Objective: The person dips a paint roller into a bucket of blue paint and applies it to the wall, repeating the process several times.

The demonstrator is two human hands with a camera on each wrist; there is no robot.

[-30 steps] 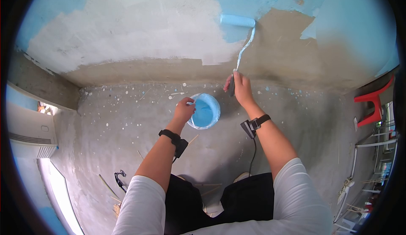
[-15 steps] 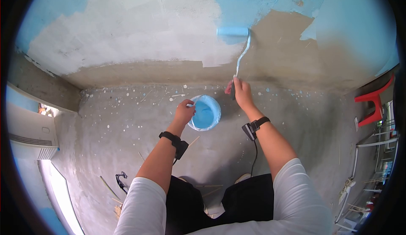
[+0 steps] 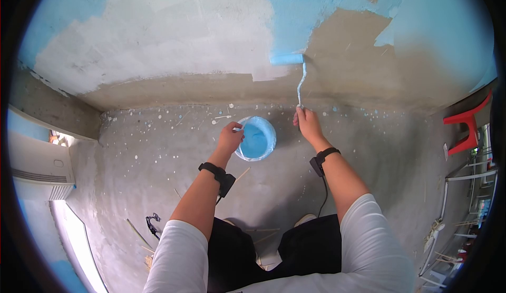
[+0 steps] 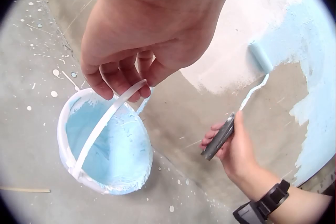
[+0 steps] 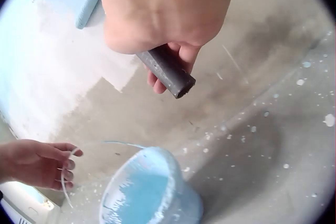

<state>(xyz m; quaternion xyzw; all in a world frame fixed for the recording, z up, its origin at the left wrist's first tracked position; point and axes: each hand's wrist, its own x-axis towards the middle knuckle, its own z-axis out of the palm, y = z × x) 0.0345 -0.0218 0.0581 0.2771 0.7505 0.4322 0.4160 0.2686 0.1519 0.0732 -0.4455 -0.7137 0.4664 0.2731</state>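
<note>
A person in a white shirt (image 3: 176, 251) and black trousers (image 3: 311, 243) works a paint roller (image 3: 288, 59) against a patchy wall (image 3: 174, 35), right hand (image 3: 310, 125) curled firmly around its dark handle (image 5: 167, 71). The blue sleeve of the roller lies nearly level on the wall at the lower end of a blue painted strip, with a whitish patch to its left and bare brown-grey plaster to its right. A paint-smeared, bent wire frame (image 3: 301, 85) runs from the sleeve down to the grip.

The left hand (image 3: 230, 137) pinches the thin white carrying strap (image 4: 100, 124) of a bucket (image 5: 188, 198) between thumb and fingers, the strap raised over the opening. Light blue paint (image 4: 123, 148) fills part of the bucket and smears its inner wall and rim; from here I cannot tell whether its base touches the floor (image 3: 158, 177). The bucket is below the wall, just beside the left hand and to the left of the right hand.

White and blue drips speckle the grey floor along the foot of the wall. Each wrist wears a black band (image 3: 326, 158). A red chair (image 3: 465, 129) stands at the far right.
</note>
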